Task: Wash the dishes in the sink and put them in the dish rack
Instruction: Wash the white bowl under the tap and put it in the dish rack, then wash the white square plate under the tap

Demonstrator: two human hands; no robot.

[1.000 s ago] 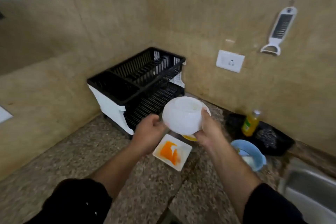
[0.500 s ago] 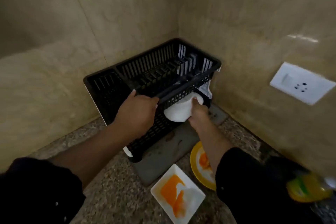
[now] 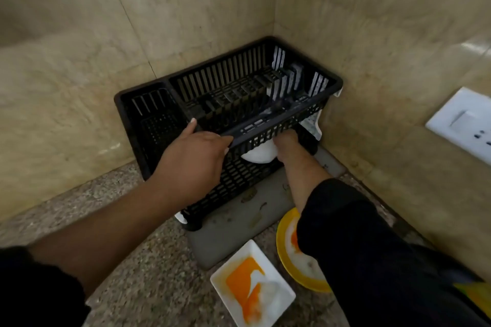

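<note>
The white bowl [image 3: 259, 155], smooth and plain, is in the rack's [image 3: 265, 125] lower tier, mostly hidden under the upper one. The right hand [image 3: 288, 145] holds its edge, fingertips out of sight. The left hand [image 3: 195, 156] grips the upper tier's front rim.

A black two-tier dish rack [image 3: 228, 74] stands in the far corner on a grey mat [image 3: 239, 223]. The left hand [image 3: 194, 159] grips the upper basket's front rim. The right hand [image 3: 288, 146] holds a white bowl [image 3: 259, 158] in the lower tier's opening, fingers hidden. Near right, on the speckled counter [image 3: 148, 260], lie a square white plate [image 3: 252, 287] and a yellow plate [image 3: 285, 233], both smeared orange.
</note>
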